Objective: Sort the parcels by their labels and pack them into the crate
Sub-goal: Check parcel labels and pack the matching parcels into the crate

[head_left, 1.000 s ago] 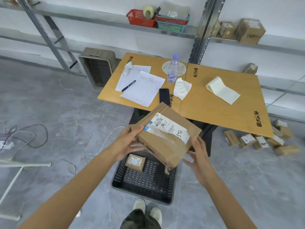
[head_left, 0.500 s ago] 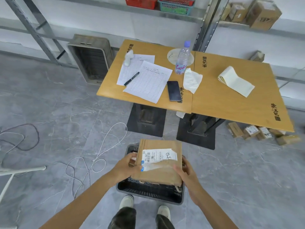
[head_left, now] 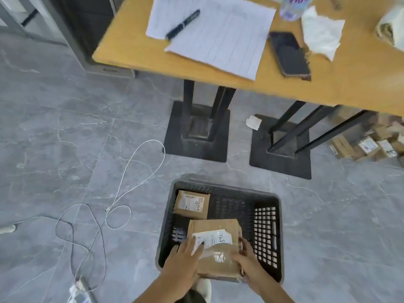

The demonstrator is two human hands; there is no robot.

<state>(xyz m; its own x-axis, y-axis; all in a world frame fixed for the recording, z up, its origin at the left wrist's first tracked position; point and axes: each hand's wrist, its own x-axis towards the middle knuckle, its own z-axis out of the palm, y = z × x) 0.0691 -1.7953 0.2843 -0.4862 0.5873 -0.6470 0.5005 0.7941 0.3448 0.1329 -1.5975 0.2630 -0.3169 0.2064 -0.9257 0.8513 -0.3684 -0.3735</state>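
— The room?
— Grey tile floor (head_left: 65, 127). Wooden surface (head_left: 284, 90) at 12 o'clock, carrying two sheets (head_left: 223, 40), one pen (head_left: 182, 24) and one phone (head_left: 288, 53). One white cable (head_left: 164, 149) at 9.
— Parcels?
— Two in the crate (head_left: 265, 232) at 6: the small parcel (head_left: 192, 204) at its 11, and the large parcel (head_left: 216, 228) under the left hand (head_left: 185, 261), whose fingers lie flat. The right hand (head_left: 247, 261) curls round its edge.

Forearms down and forward, left hand (head_left: 185, 258) flat-fingered, right hand (head_left: 248, 261) in curled grip on parcel (head_left: 215, 226)

Two labelled parcels (head_left: 215, 243) in crate (head_left: 265, 232)
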